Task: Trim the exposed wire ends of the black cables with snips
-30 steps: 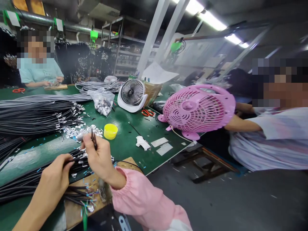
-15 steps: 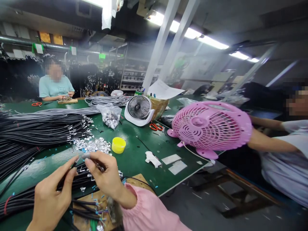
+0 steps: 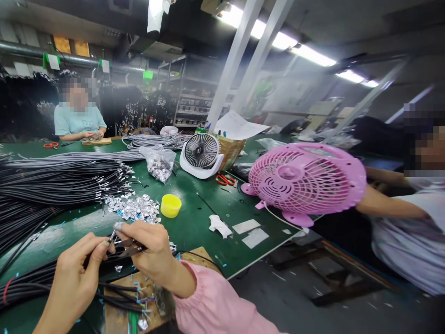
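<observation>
My left hand (image 3: 78,269) pinches a black cable near its end, which points up toward my other hand. My right hand (image 3: 151,250), in a pink sleeve, is closed round dark metal scissors (image 3: 129,249), whose blades point left at the cable end. A grey covering sits on one fingertip of that hand. The fingertips of both hands nearly meet. Below them, stripped cable ends with coloured wires lie on a wooden board (image 3: 116,308). Beyond my hands is a pile of silver foil scraps (image 3: 135,207).
Bundles of black cables (image 3: 52,185) cover the green table's left side. A yellow tub (image 3: 170,206), a small white fan (image 3: 200,155), orange-handled scissors (image 3: 225,179) and a pink fan (image 3: 306,178) stand or lie further right. Two people sit around.
My right hand has turned, and the scissor blades now show, pointing left at the cable end. My left hand has shifted slightly right. The view has tilted a little.
</observation>
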`<state>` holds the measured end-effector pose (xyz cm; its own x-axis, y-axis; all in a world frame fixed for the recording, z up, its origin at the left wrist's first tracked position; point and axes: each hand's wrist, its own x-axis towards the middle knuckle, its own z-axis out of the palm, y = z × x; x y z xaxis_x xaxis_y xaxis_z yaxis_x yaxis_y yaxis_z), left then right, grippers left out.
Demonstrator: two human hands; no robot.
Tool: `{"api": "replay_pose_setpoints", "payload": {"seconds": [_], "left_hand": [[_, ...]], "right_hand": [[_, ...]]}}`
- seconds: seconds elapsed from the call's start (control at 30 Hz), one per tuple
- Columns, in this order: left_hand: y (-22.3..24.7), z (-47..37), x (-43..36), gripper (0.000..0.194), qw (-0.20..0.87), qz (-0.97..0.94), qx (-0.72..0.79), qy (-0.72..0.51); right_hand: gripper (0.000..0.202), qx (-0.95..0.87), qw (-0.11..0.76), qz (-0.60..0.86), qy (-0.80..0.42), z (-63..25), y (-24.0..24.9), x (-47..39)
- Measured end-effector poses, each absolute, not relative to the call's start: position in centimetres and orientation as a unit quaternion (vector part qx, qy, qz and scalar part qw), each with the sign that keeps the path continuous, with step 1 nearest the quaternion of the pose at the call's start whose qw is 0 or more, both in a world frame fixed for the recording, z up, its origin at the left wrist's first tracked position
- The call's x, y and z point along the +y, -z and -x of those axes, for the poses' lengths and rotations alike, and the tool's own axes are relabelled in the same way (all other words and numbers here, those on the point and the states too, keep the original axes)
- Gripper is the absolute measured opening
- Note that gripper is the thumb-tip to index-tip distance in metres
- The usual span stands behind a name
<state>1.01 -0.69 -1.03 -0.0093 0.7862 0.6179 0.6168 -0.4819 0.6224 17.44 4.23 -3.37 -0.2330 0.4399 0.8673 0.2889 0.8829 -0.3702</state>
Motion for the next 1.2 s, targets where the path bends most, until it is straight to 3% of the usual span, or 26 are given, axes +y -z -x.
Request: {"api": "replay_pose_setpoints", "payload": {"seconds": [0.17, 0.33, 0.53, 0.73, 0.97, 1.2], "left_hand": [[0.2, -1.6, -0.8, 0.063, 0.167, -0.64, 0.548, -0.512], [0.2, -1.8, -0.8, 0.07, 0.209, -0.613, 0.562, -0.515], [0.1, -1.7, -0.8, 0.061, 0.235, -0.572, 0.559, -0.553], [0.2, -1.9, -1.2, 0.045, 0.179, -0.589, 0.55, -0.564], [1.3, -1.6, -1.4, 0.024, 0.059, -0.612, 0.566, -0.549], [0.7, -1.6, -1.2, 0.027, 0.087, -0.634, 0.56, -0.525]], "right_hand": [[0.03, -0.769, 0.591, 0.19, -0.151, -17.4, 3.6, 4.4], [0.036, -0.763, 0.575, 0.22, -0.195, -17.3, 2.7, 3.8], [0.022, -0.763, 0.581, 0.208, -0.193, -17.4, 2.3, 3.6], [0.031, -0.791, 0.55, 0.243, -0.113, -17.3, 3.0, 3.3], [0.034, -0.822, 0.508, 0.232, -0.112, -17.6, 3.2, 3.2], [0.031, -0.815, 0.508, 0.264, -0.09, -17.5, 3.1, 2.9]]}}
